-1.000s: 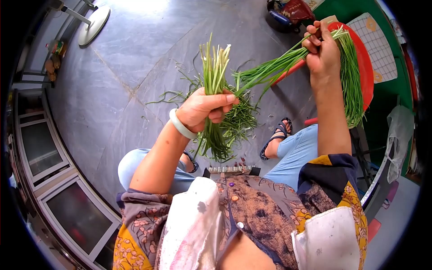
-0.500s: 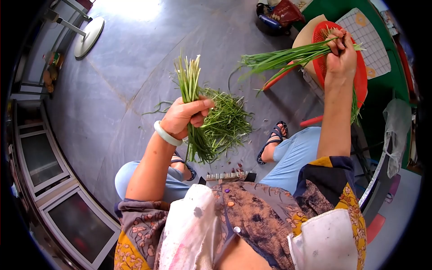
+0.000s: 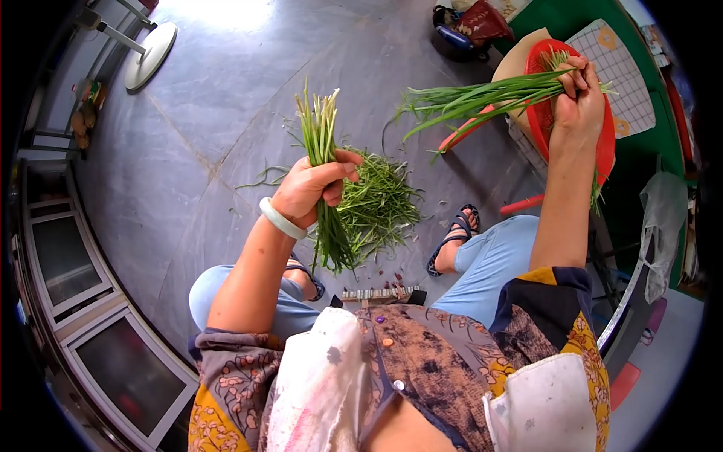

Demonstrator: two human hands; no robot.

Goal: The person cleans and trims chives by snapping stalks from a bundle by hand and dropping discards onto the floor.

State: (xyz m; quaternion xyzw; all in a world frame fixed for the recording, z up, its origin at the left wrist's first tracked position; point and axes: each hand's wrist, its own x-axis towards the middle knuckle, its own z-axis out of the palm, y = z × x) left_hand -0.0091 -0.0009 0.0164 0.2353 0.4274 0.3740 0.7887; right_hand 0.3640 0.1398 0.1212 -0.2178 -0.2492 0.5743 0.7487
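My left hand [image 3: 315, 184] is curled snug round thin, pale-ended green stalks [image 3: 320, 139], centre-left; right hand [image 3: 578, 102], upper right, clamps long, slender green blades [image 3: 486, 96].

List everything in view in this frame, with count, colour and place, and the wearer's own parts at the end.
left bunch: 1, green with pale stems, left hand
right bunch: 1, green, right hand
cut greens: one pile, green, floor
red tray: 1, behind right hand
checked cloth: 1, whitish, on green surface
green surface: 1, upper right
plastic bag: 1, clear, right
maroon bag: 1, top
round base: 1, whitish, upper left
cabinet: grey frames, dark panels, left
floor: grey
edge clutter: uncountable
bracelet: 1, pale, left wrist
sandals: 2, dark, feet
hands: 2, bare; left centre, right upper right
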